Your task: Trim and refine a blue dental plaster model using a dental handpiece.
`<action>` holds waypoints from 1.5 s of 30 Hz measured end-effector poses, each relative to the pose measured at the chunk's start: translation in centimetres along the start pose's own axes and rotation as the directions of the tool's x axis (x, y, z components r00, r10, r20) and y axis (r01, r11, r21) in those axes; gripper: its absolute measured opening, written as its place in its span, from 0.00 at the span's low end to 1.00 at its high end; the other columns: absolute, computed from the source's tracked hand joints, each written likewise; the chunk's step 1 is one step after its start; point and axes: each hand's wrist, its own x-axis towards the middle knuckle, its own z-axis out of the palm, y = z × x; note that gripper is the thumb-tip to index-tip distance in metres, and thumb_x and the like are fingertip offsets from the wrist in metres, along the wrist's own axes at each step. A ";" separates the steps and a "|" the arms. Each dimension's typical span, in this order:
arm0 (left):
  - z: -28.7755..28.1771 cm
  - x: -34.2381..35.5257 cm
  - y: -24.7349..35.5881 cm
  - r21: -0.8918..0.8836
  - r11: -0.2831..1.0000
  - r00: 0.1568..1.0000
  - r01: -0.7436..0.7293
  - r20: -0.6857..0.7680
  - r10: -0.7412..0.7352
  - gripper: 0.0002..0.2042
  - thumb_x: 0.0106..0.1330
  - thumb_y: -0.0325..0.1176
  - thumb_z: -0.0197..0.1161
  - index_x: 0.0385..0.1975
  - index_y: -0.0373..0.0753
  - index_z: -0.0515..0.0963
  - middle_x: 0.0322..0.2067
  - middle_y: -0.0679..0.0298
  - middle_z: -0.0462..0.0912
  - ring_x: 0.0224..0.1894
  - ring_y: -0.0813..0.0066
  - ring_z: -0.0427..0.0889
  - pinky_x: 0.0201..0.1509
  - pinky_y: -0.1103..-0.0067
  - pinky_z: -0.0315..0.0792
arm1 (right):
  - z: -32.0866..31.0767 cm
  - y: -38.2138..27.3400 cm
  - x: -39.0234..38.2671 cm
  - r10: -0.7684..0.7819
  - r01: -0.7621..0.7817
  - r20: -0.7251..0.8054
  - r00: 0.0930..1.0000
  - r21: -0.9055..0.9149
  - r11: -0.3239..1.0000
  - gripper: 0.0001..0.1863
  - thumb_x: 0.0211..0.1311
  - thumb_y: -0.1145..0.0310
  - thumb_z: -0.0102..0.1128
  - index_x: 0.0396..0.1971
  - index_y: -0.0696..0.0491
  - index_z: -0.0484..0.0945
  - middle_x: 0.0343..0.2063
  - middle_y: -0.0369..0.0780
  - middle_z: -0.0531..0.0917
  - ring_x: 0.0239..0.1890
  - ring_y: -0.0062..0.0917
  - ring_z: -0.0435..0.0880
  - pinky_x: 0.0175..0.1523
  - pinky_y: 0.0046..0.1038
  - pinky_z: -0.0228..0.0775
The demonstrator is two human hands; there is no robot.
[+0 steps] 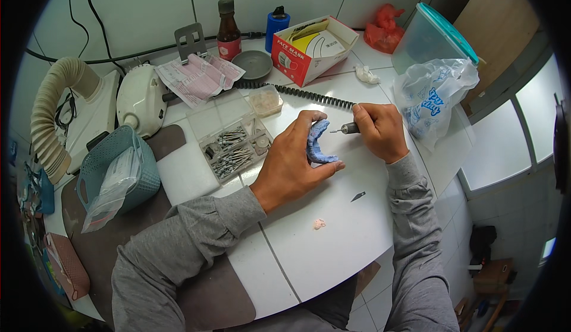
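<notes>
My left hand (289,159) grips a blue, horseshoe-shaped dental model (315,144) with rough edges, fingers behind it and thumb along its lower end. In my right hand (382,133) is a rotary handpiece (351,128), held like a pen. Its thin bur points left at the open inner side of the arch; a small gap seems to separate them. A coiled black cord (315,97) leads toward the handpiece. On the white tabletop below my hands lie a small dark blade (358,196) and a pale pink lump (319,224).
Left of my hands sits a compartment case (231,180) of burs, near a teal basket (151,174) and a white machine (143,97). Behind stand a mask box (291,64), a grey dish (253,64) and a brown bottle (228,26). A plastic bag (437,94) is at right.
</notes>
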 end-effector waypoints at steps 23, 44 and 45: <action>-0.1 0.0 0.3 -0.008 1.000 1.000 0.022 -0.002 -0.022 0.39 0.59 0.34 0.85 0.68 0.35 0.69 0.59 0.42 0.83 0.62 0.41 0.87 0.69 0.59 0.80 | 0.0 0.0 0.0 -0.009 0.010 -0.012 1.000 0.017 1.000 0.23 0.81 0.58 0.58 0.24 0.56 0.85 0.17 0.48 0.81 0.19 0.45 0.80 0.30 0.43 0.70; -0.7 0.1 0.7 -0.021 0.998 0.998 0.063 0.029 -0.063 0.46 0.59 0.51 0.90 0.70 0.34 0.69 0.56 0.43 0.84 0.57 0.46 0.89 0.63 0.61 0.83 | 0.7 1.0 0.0 0.128 -0.121 -0.011 0.992 0.255 0.959 0.30 0.88 0.50 0.55 0.29 0.60 0.86 0.16 0.48 0.78 0.18 0.40 0.74 0.28 0.40 0.64; -0.7 0.2 0.8 -0.032 0.995 0.995 0.098 0.040 -0.097 0.46 0.60 0.51 0.90 0.70 0.34 0.69 0.57 0.43 0.84 0.58 0.46 0.88 0.64 0.61 0.82 | 0.7 0.7 0.1 0.123 -0.123 0.012 0.992 0.218 0.968 0.30 0.88 0.49 0.55 0.31 0.59 0.86 0.17 0.47 0.78 0.19 0.40 0.75 0.31 0.39 0.65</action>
